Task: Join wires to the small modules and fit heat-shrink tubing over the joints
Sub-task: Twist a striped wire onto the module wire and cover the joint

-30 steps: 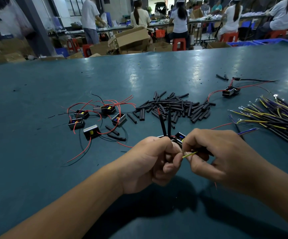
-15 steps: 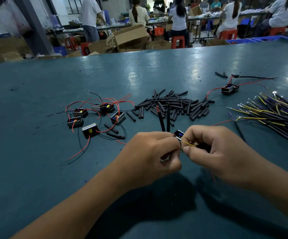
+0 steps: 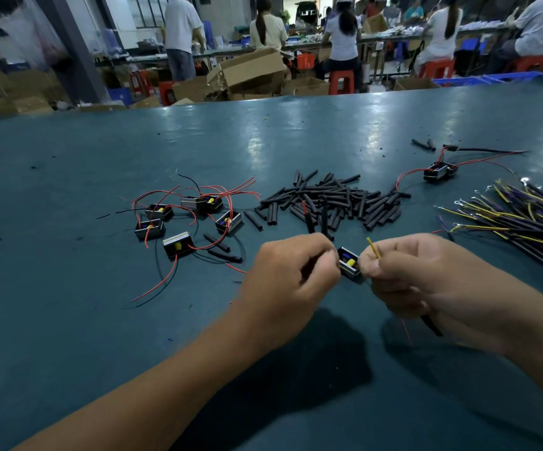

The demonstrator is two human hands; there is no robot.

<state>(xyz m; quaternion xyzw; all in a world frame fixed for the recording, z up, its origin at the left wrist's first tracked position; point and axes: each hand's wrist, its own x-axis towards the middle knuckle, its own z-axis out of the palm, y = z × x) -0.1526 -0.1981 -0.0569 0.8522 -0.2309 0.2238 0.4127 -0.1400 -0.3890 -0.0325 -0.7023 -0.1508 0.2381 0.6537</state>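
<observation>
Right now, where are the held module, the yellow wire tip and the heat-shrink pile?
held module [image 3: 349,264]: head view, open top face.
yellow wire tip [image 3: 373,247]: head view, mid-length.
heat-shrink pile [image 3: 338,198]: head view, centre tubes.

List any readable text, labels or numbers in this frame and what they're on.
None can be read.
The module held between the left hand and right hand: no print shows.
The modules on the table: no legible marking.
The cardboard boxes in the background: any print is too blurred to read.

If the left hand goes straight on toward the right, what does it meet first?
Probably the small module between the hands; the left hand nearly touches it already. Just beyond is the right hand.
</observation>
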